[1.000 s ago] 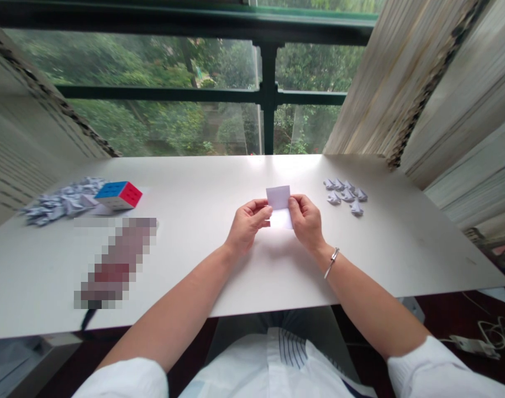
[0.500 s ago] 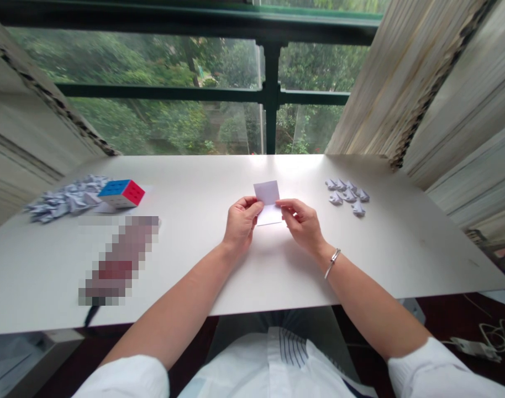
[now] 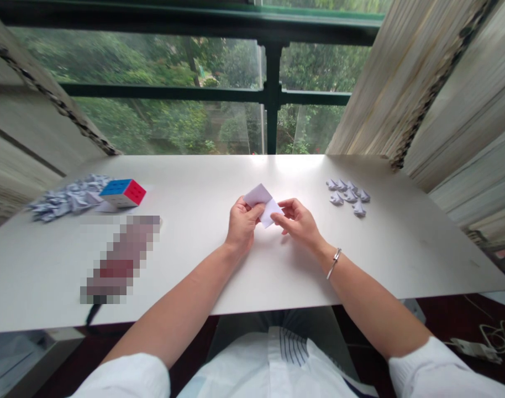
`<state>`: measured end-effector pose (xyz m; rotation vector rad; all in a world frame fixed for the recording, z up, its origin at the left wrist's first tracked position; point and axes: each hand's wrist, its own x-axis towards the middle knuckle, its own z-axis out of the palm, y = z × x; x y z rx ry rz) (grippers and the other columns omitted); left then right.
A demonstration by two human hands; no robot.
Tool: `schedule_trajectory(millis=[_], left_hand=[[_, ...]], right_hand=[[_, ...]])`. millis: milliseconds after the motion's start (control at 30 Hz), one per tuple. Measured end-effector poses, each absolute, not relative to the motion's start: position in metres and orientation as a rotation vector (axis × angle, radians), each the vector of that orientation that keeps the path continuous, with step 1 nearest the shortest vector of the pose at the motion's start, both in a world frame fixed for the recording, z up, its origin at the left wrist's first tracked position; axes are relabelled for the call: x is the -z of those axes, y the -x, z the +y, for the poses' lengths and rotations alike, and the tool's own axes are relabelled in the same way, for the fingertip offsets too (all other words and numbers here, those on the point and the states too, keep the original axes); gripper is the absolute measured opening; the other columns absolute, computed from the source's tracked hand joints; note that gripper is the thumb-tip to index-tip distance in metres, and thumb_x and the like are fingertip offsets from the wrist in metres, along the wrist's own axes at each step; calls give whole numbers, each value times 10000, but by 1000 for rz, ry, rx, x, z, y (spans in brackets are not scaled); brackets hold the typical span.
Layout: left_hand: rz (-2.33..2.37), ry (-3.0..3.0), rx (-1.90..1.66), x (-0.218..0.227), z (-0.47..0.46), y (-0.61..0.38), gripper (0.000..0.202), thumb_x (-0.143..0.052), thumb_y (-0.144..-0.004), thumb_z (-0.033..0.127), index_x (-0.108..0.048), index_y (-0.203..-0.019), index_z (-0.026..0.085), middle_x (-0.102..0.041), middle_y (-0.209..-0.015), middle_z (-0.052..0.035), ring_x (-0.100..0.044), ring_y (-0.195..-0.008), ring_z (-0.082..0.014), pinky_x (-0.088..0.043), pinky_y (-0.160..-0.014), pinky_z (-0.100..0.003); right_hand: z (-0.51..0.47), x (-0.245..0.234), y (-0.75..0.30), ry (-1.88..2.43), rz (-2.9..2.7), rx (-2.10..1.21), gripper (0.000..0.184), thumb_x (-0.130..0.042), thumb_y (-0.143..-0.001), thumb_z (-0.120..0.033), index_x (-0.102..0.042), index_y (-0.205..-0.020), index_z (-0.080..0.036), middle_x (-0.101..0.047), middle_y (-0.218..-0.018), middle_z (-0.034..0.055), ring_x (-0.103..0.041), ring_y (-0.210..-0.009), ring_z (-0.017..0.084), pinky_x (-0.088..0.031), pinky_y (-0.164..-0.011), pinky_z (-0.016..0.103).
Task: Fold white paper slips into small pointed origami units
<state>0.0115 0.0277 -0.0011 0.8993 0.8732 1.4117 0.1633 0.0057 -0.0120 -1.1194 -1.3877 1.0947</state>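
Observation:
A small white sheet of paper (image 3: 257, 195) with a crease across its middle is held above the table, turned at a slant. My left hand (image 3: 241, 222) pinches its left side, thumb on top near the crease. The thumb and fingers of my right hand (image 3: 299, 222) close on the paper's lower right corner. Several small folded paper pieces (image 3: 350, 195) lie to the right of my right hand. On the far left is a heap of folded paper pieces (image 3: 66, 199).
A puzzle cube (image 3: 124, 192) sits beside the heap, on some flat paper. A blurred-out long object (image 3: 120, 260) with a dark strap lies on the left of the white table (image 3: 186, 177). Behind the table are a window (image 3: 153, 121) and curtains (image 3: 364, 83).
The paper has turned from upright to a slant between my hands. My right hand's grip has shifted from the paper's right edge by the crease to its lower right corner.

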Motion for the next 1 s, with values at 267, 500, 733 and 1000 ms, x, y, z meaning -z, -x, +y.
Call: schedule_trajectory(millis=[267,500,733,1000], left_hand=[[892,-979,-1218,-5,22,-9,512,-827,-618,305,-524,-1015,190,-671,-825,8,-656,-733,-153,-554,-730,-332],[960,-1064,-1132,-20,36,13,525,-817,-647,393,-651,-1094,173,-713,-958,-75,-647,-826,-165,-495,-743,-290],[1069,-1155,-838,-10,35,13,323,-816,-621,337,-733,-870,150,-673,-780,-43,-569,-645,-131,-386,-572,-251],[1060,-1062,-864,-3,34,9,271,-815,-608,268,-705,-826,150,-671,-756,-30,-579,-619,-117,-405,-574,-246]], right_hand=[[15,11,-168,1162,-1129,-960,288,-715,-727,-420,-570,-829,-194,-595,-718,-25,-560,-605,115,-479,-517,230],[16,14,-173,1201,-1244,-912,207,-655,-761,-359,-631,-891,-199,-587,-667,-32,-526,-554,107,-432,-477,215],[10,9,-168,1131,-1328,-1040,208,-666,-760,-370,-625,-867,-198,-570,-628,-46,-518,-522,100,-442,-455,210],[7,9,-169,1153,-1465,-848,136,-657,-777,-311,-671,-851,-198,-591,-654,-28,-502,-569,98,-419,-520,210]])
